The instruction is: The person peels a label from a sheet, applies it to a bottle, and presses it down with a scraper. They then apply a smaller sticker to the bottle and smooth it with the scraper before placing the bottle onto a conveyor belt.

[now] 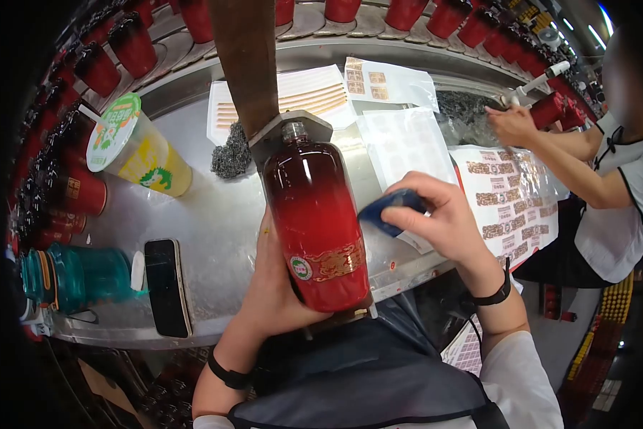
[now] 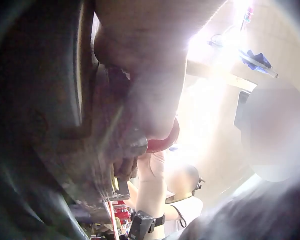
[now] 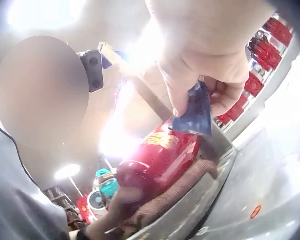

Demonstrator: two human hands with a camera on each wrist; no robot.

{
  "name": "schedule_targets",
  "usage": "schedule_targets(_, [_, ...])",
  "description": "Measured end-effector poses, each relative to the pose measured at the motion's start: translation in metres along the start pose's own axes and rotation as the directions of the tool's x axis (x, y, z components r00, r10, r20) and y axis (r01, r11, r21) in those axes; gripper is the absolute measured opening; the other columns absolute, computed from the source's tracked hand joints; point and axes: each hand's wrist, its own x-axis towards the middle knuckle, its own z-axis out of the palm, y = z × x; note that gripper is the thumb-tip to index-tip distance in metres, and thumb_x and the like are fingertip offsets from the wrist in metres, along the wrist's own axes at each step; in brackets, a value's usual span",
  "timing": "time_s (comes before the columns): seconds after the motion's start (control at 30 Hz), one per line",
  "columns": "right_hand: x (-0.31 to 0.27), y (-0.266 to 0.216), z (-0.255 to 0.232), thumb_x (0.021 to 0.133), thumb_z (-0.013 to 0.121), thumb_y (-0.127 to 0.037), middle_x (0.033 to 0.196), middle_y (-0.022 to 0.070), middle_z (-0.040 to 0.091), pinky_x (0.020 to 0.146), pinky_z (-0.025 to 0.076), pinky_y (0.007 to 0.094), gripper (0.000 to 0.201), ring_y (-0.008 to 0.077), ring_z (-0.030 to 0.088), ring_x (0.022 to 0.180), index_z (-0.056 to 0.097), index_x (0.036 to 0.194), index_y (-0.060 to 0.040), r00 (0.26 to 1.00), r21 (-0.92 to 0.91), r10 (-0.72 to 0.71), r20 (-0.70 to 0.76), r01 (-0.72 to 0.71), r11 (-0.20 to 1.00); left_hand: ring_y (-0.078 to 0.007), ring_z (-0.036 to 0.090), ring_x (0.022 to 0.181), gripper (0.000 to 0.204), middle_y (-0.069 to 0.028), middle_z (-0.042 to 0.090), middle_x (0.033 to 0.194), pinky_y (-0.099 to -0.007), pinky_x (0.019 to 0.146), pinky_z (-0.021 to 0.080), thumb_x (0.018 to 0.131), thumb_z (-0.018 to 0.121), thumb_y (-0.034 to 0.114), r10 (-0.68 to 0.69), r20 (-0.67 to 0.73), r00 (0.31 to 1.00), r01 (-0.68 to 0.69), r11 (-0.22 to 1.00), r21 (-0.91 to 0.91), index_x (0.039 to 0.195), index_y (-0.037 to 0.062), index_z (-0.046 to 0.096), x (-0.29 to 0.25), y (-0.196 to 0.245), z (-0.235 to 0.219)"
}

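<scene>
A glossy bottle [image 1: 310, 193], black at the shoulder and fading to red, leans tilted in front of me with its bare glass neck pointing away. Low on its side are a gold patterned label [image 1: 341, 263] and a round green-and-white sticker [image 1: 301, 269]. My left hand [image 1: 264, 289] grips the bottle at its left side and base; its far fingers are hidden behind the glass. Between thumb and fingers, my right hand [image 1: 441, 211] pinches a dark blue scraper-like piece [image 1: 387, 214] close beside the bottle's right side. The right wrist view shows that blue piece [image 3: 194, 112] overlapping the bottle.
Behind the bottle's neck stand a metal bracket [image 1: 318, 123] and brown post [image 1: 244, 57]. Label sheets [image 1: 511, 196], steel wool [image 1: 232, 154], a drink cup [image 1: 139, 146], a phone [image 1: 165, 286] and a teal jar [image 1: 89, 275] lie around. Another person [image 1: 600, 171] works at right; red bottles [image 1: 132, 46] line the conveyor.
</scene>
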Motion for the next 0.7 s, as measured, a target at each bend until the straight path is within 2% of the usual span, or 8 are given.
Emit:
schedule_targets(0.07, [-0.001,-0.007,-0.003,0.082,0.078,-0.009,0.084,0.0046,0.066,0.066,0.046,0.0264,0.020,0.0126,0.059,0.074,0.074,0.100,-0.0025,0.996,-0.098,-0.051,-0.077,0.044,0.994,-0.0452,0.030,0.142,0.119,-0.0256,0.032,0.151,-0.0536,0.117,0.024,0.056,0.093,0.035,-0.013,0.016,1.000,0.012,1.000,0.009,0.150,0.0049,0.028,0.002,0.002,0.000])
schedule_targets(0.2, [-0.011,-0.029,0.009,0.080,0.079,-0.007,0.081,0.0045,0.066,0.066,0.046,0.0267,0.020,0.0125,0.061,0.074,0.074,0.100,-0.0031,0.933,-0.132,-0.307,0.186,0.334,0.933,-0.0456,0.029,0.142,0.115,-0.0251,0.032,0.150,-0.0547,0.117,0.023,0.057,0.093,0.036,-0.041,0.006,0.999,0.041,0.999,0.012,0.149,0.0057,0.031,0.002,0.004,0.004])
schedule_targets(0.3, [0.000,-0.008,0.000,0.080,0.078,-0.009,0.082,0.0068,0.067,0.067,0.047,0.0272,0.020,0.0141,0.063,0.076,0.074,0.098,-0.0024,0.998,-0.109,-0.053,-0.046,0.048,0.993,-0.0453,0.030,0.141,0.110,-0.0238,0.035,0.149,-0.0541,0.117,0.023,0.058,0.093,0.035,-0.041,0.010,0.999,0.041,0.999,-0.005,0.147,0.0063,0.035,0.006,0.009,0.003])
schedule_targets(0.33, [0.005,-0.005,-0.005,0.081,0.078,-0.009,0.082,0.0073,0.067,0.067,0.047,0.0277,0.020,0.0155,0.063,0.075,0.074,0.098,-0.0021,0.985,-0.255,-0.113,-0.132,0.077,0.964,-0.0450,0.031,0.140,0.108,-0.0227,0.036,0.148,-0.0539,0.117,0.023,0.058,0.093,0.035,-0.022,0.002,1.000,0.022,0.999,-0.025,0.146,0.0065,0.036,0.006,0.011,0.004])
schedule_targets(0.4, [-0.008,-0.027,-0.008,0.080,0.078,-0.008,0.082,0.0072,0.067,0.067,0.047,0.0287,0.020,0.0162,0.063,0.076,0.074,0.099,-0.0027,0.979,-0.330,-0.194,0.059,0.202,0.922,-0.0447,0.033,0.139,0.106,-0.0216,0.038,0.147,-0.0537,0.117,0.023,0.059,0.092,0.035,-0.006,-0.025,1.000,0.005,0.999,-0.044,0.145,0.0068,0.037,0.009,0.009,0.004])
schedule_targets(0.47, [-0.012,-0.034,0.009,0.080,0.078,-0.007,0.080,0.0066,0.065,0.067,0.047,0.0290,0.019,0.0159,0.062,0.074,0.074,0.099,-0.0039,0.921,-0.165,-0.330,0.206,0.365,0.916,-0.0432,0.035,0.138,0.107,-0.0202,0.040,0.146,-0.0541,0.118,0.021,0.059,0.092,0.036,0.097,-0.024,0.995,-0.098,0.995,-0.005,0.146,0.0072,0.036,0.011,0.005,0.004])
schedule_targets(0.6, [0.005,-0.022,-0.010,0.079,0.078,-0.006,0.083,0.0073,0.068,0.066,0.047,0.0295,0.018,0.0167,0.062,0.073,0.074,0.096,-0.0035,0.977,-0.409,-0.180,-0.115,0.118,0.905,-0.0408,0.038,0.137,0.116,-0.0185,0.043,0.144,-0.0559,0.119,0.016,0.059,0.091,0.039,0.260,-0.028,0.965,-0.251,0.952,0.177,0.149,0.0046,0.027,0.015,0.007,-0.005])
schedule_targets(0.7, [-0.006,-0.047,0.004,0.077,0.080,-0.009,0.086,0.0074,0.070,0.068,0.049,0.0336,0.020,0.0214,0.062,0.073,0.074,0.095,-0.0039,0.868,-0.308,-0.436,0.240,0.494,0.813,-0.0414,0.044,0.130,0.104,-0.0177,0.049,0.137,-0.0548,0.114,0.026,0.059,0.092,0.036,0.264,-0.105,0.959,-0.242,0.952,0.187,0.142,0.0060,0.037,0.013,0.009,-0.002])
